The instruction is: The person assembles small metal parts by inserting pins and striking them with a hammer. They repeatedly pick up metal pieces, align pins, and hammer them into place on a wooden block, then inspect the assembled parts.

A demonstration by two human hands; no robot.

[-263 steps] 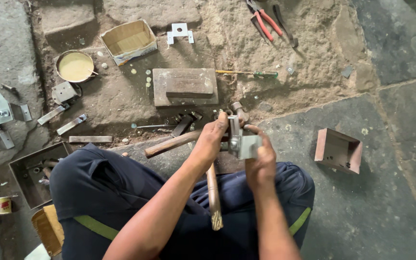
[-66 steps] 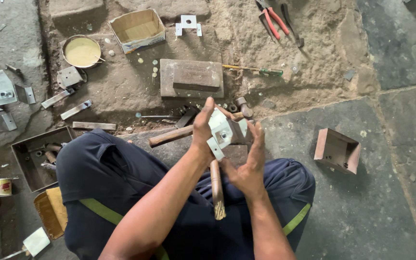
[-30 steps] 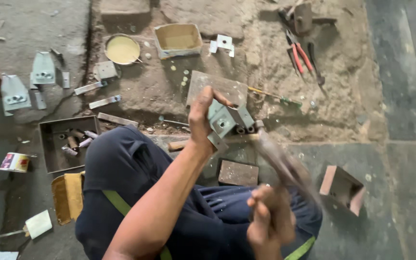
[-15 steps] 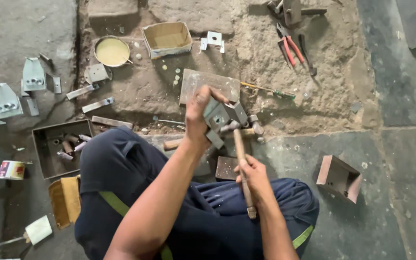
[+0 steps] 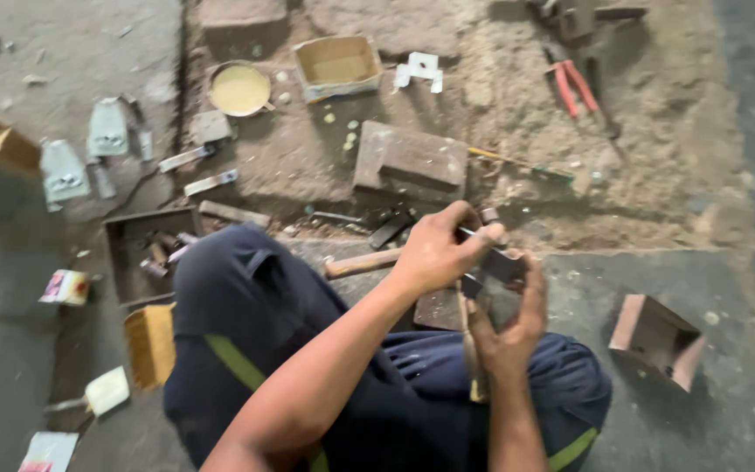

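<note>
I sit cross-legged on the floor in dark trousers. My left hand (image 5: 434, 249) grips a small grey metal bracket (image 5: 502, 262) in front of my knees. My right hand (image 5: 510, 325) is just under it, fingers curled up against the bracket, with a wooden hammer handle (image 5: 470, 354) held in the palm and pointing down over my leg. The hammer's head is hidden behind my hands. A dark flat metal plate (image 5: 437, 308) lies under the hands. A thick steel block (image 5: 408, 162) sits on the dirt a little beyond them.
A second wooden handle (image 5: 360, 262) lies left of my hands. Red pliers (image 5: 570, 83) lie far right, a rust-coloured open box (image 5: 657, 336) to the right. A cardboard box (image 5: 335, 63), a round tin (image 5: 239, 89), grey brackets (image 5: 107, 131) and a tray of parts (image 5: 141, 253) stand left.
One second ago my right hand held the hammer raised. Half a second ago the hammer was down at the bracket. Now it hangs lowered and my right fingers touch the bracket.
</note>
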